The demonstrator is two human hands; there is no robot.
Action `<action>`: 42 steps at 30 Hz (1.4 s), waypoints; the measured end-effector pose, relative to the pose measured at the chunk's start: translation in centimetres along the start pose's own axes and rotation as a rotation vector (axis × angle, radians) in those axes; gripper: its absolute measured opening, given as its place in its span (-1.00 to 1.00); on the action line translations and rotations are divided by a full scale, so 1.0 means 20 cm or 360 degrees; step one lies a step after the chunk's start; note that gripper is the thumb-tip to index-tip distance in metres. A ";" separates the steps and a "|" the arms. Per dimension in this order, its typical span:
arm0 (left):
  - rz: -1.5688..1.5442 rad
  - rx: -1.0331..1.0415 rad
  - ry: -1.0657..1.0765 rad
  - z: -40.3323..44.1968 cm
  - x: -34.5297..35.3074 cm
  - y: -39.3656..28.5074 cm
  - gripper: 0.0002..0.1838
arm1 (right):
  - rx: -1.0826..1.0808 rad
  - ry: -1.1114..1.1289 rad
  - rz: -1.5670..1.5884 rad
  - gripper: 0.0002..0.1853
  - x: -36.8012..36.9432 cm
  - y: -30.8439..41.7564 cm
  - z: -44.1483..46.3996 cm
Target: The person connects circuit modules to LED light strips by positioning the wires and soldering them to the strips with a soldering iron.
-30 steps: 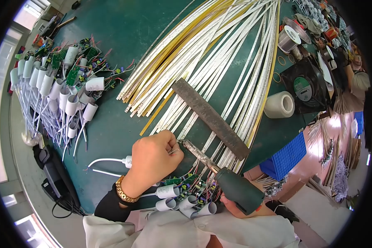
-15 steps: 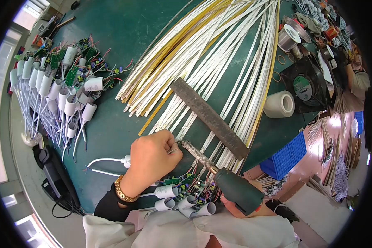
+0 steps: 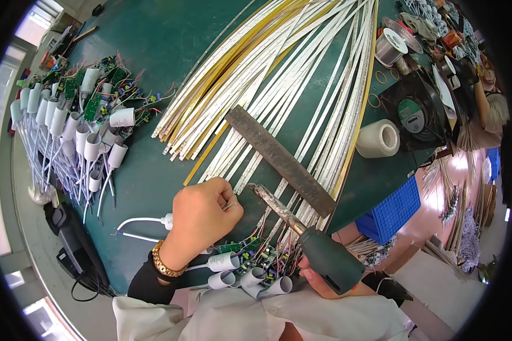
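Observation:
My left hand (image 3: 206, 213) is closed in a pinch above the green table, over the near ends of the white strips; what its fingertips hold is too small to name. In my right hand (image 3: 330, 284) is a soldering iron (image 3: 331, 258) with a dark green handle, its tip pointing up and left, a short gap from my left fingers. A dark metal bar (image 3: 281, 162) lies across the fanned LED strips (image 3: 301, 85). Just below my hands sit white cylindrical caps (image 3: 223, 262) and circuit boards with thin wires.
Many white caps with cables (image 3: 91, 146) are heaped at the left, above a black device (image 3: 79, 244). At the right are a solder spool (image 3: 390, 48), a white roll (image 3: 378, 138), a black fan (image 3: 413, 113), a blue crate (image 3: 389, 210) and another person's arm (image 3: 482, 105).
The soldering iron's tip has moved away from my left fingertips, leaving a gap. The whole view has shifted slightly, so the table's items appear further left.

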State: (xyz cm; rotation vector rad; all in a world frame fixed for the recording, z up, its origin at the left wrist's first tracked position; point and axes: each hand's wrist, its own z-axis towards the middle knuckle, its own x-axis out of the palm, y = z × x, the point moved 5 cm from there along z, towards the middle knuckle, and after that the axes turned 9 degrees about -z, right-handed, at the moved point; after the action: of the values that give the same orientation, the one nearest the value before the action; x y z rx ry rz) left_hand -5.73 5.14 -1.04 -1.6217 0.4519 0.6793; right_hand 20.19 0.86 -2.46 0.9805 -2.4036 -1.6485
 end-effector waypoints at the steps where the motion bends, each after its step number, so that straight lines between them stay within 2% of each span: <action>1: 0.0001 -0.0001 0.0003 0.00 0.00 0.00 -0.91 | -0.0321 -0.0024 -0.0241 -0.85 0.00 0.02 0.00; 2: 0.0001 -0.0002 0.0004 0.00 0.00 0.00 -0.91 | -0.0643 -0.0048 -0.0482 -0.84 0.01 0.03 -0.01; 3: -0.0007 -0.0003 0.0004 0.00 0.00 0.00 -0.90 | -0.0642 -0.0048 -0.0481 -0.84 0.01 -0.01 0.00; 8: -0.0014 0.0010 0.0029 0.00 0.00 0.00 -0.93 | -0.1715 -0.0114 -0.0669 -0.81 0.03 -0.07 -0.06; 9: -0.0017 0.0006 0.0030 0.00 0.00 0.00 -0.93 | -0.1711 -0.0113 -0.0667 -0.81 0.03 -0.06 -0.06; 14: -0.0023 -0.0047 0.0050 0.00 0.00 0.00 -0.93 | -0.1140 -0.0063 -0.0759 -0.65 0.03 0.05 0.00; 24: -0.0025 -0.0038 0.0043 0.00 -0.01 -0.01 -0.94 | -0.1165 0.0075 -0.1038 -0.76 0.00 0.18 -0.01; 32: -0.0003 -0.0024 0.0055 0.00 -0.01 0.00 -0.93 | 0.0603 -0.0130 0.1109 -0.68 -0.08 -0.03 -0.13; 33: 0.0013 -0.0008 0.0030 0.00 -0.01 0.00 -0.93 | -0.0453 -0.0131 -0.0008 -0.50 -0.14 -0.01 -0.04; 34: 0.0019 0.0019 0.0012 0.00 -0.01 -0.01 -0.94 | -0.0448 -0.0164 -0.0025 -0.50 -0.18 -0.07 -0.08; 38: -0.0005 0.0051 -0.0053 0.00 0.00 0.00 -0.95 | -0.0498 -0.0713 -0.0131 -0.49 -0.39 0.07 -0.08; 40: -0.0008 0.0056 -0.0035 0.00 0.00 0.00 -0.94 | -0.0858 -0.1028 -0.0284 -0.52 -0.51 0.14 -0.09; 42: -0.0030 0.0043 -0.0019 0.00 -0.01 -0.01 -0.94 | -0.0899 -0.1211 -0.0474 -0.53 -0.61 0.23 -0.11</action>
State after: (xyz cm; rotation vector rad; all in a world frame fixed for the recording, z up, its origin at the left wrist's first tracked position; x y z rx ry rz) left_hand -5.71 5.13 -0.82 -1.5940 0.4345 0.6658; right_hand 28.67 6.57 6.00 0.7029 -1.9078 -3.0180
